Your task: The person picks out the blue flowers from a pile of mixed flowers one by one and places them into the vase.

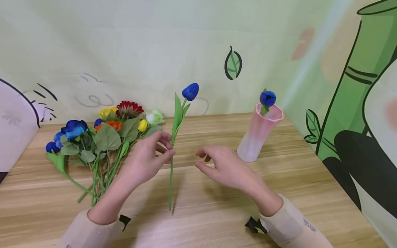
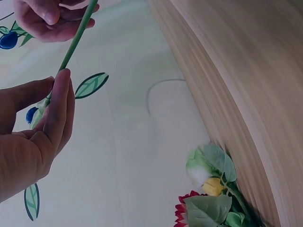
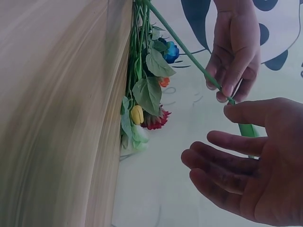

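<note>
1. Left of your left hand lies the bunch [image 1: 107,139]; lift your wrist clear so it doesn't snag the leaves.
2. Your left hand [image 1: 147,158] pinches the tulip between thumb and fingertips, just below its leaves. A light pinch should do; squeezing could bend the stem.
3. The tulip [image 1: 177,119] stands nearly upright in that pinch, bloom above the hand, bare stem hanging below. To steady it, I'd support the lower stem.
4. Your right hand [image 1: 221,167] is apart from the stem, fingers loosely spread, holding nothing.
5. Beyond your right hand, to its right, the vase [image 1: 258,134] leans, a blue flower [image 1: 267,98] in its mouth.
6. On your right sleeve [image 1: 293,220] is a dark mark [image 1: 309,224], too small to read; no brand or label is legible.
</note>
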A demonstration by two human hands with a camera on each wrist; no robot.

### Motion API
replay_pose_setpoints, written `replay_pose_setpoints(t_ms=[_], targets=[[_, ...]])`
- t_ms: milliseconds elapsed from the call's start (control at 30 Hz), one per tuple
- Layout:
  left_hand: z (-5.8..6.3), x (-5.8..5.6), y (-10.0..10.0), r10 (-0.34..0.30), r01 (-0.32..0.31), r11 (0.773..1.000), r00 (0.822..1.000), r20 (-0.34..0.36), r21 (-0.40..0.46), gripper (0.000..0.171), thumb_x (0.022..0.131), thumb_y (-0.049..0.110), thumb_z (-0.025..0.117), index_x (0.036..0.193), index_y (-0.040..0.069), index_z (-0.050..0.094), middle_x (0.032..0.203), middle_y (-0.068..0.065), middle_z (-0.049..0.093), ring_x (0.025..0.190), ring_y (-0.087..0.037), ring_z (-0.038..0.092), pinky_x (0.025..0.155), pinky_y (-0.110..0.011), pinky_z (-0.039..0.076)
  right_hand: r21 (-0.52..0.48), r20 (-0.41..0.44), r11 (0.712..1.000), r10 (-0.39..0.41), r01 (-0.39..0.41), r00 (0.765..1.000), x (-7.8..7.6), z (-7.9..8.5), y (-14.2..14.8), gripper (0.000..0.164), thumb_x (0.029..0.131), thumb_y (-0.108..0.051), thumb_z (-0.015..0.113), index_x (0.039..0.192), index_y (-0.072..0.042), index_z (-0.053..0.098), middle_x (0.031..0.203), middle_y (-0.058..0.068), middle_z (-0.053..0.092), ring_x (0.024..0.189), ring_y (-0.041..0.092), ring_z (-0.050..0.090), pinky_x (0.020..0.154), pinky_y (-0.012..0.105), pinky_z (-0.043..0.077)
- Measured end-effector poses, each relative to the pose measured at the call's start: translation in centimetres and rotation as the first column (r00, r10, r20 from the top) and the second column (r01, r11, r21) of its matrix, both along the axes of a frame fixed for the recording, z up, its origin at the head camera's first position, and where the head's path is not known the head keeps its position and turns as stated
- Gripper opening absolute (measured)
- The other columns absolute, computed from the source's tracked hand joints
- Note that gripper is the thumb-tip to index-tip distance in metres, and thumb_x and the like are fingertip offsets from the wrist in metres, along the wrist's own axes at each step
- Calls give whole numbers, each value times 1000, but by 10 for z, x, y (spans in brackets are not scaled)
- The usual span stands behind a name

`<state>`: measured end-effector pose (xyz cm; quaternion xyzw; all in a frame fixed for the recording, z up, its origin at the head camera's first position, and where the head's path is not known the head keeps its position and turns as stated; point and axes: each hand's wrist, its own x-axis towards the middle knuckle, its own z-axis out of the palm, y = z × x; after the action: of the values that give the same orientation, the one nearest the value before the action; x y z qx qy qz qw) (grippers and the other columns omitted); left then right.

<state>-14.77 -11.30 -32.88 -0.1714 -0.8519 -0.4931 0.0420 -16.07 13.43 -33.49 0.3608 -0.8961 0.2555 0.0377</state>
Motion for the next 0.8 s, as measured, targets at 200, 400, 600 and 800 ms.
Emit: replay_pose_setpoints(t_ms=[200, 400, 600, 800], targets=[[-1, 0, 5, -19, 19, 999, 1000, -18, 36, 28, 95, -4, 70, 120, -4, 58, 99, -13, 62, 90, -28, 72, 66, -27, 60, -50, 17, 998, 25, -24, 1000, 1, 2, -8, 19, 99, -19, 71, 112, -6, 71, 104, 5, 74, 89, 15, 69, 77, 31, 57], [-3, 0, 8, -43, 45, 997, 999, -20, 62, 29, 95, -5, 70, 120, -3, 57, 99, -13, 61, 89, -27, 72, 67, -27, 60, -146, 39, 988, 56, -50, 998, 2, 1, -16, 19, 97, -15, 73, 111, -3, 70, 97, 3, 73, 84, 10, 68, 71, 25, 57], [-3, 1, 12, -72, 74, 993, 997, -19, 92, 29, 95, -6, 70, 120, -2, 56, 101, -14, 60, 90, -27, 71, 68, -29, 61, -211, 95, 977, 57, -36, 994, 4, 0, -24, 28, 98, -17, 73, 120, 0, 67, 97, 3, 72, 86, 9, 68, 72, 23, 57], [-3, 1, 16, -70, 72, 991, 997, -17, 117, 28, 94, -6, 70, 119, -1, 56, 101, -14, 60, 89, -28, 71, 68, -29, 60, -240, 118, 970, 60, -30, 991, 4, -2, -28, 29, 98, -13, 72, 123, 0, 65, 95, 2, 73, 85, 8, 70, 72, 20, 56]])
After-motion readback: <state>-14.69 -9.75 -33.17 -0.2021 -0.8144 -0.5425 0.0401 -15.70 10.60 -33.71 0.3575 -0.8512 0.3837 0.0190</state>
